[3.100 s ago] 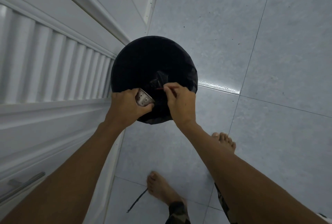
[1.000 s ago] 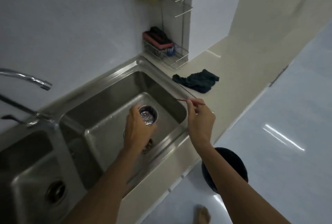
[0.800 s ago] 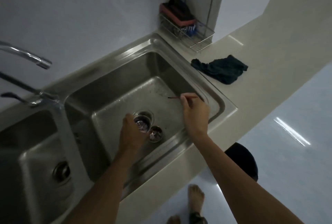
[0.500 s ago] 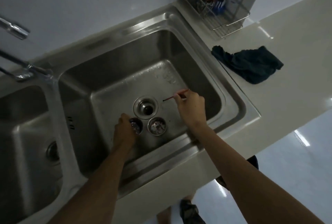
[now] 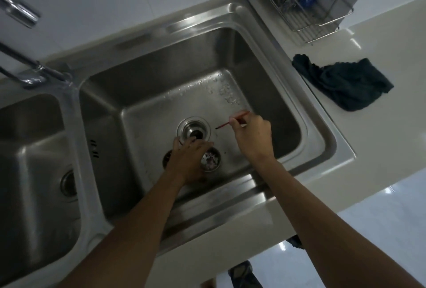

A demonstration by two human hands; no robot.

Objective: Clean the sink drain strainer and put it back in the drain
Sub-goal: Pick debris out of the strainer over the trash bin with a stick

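sink: open drain, two strainers, one with bits | left hand: over them, grip unclear | right hand: pinching red stick

Dim, bluish light; glare streaks on sink rim and countertop; faucet blurred; wide-angle edge bending.

The open drain sits mid-basin with bare steel floor behind it. My left hand crowds its near edge, flanked by two strainer baskets, one right, one left. My right hand with a thin red stick blocks the right side.
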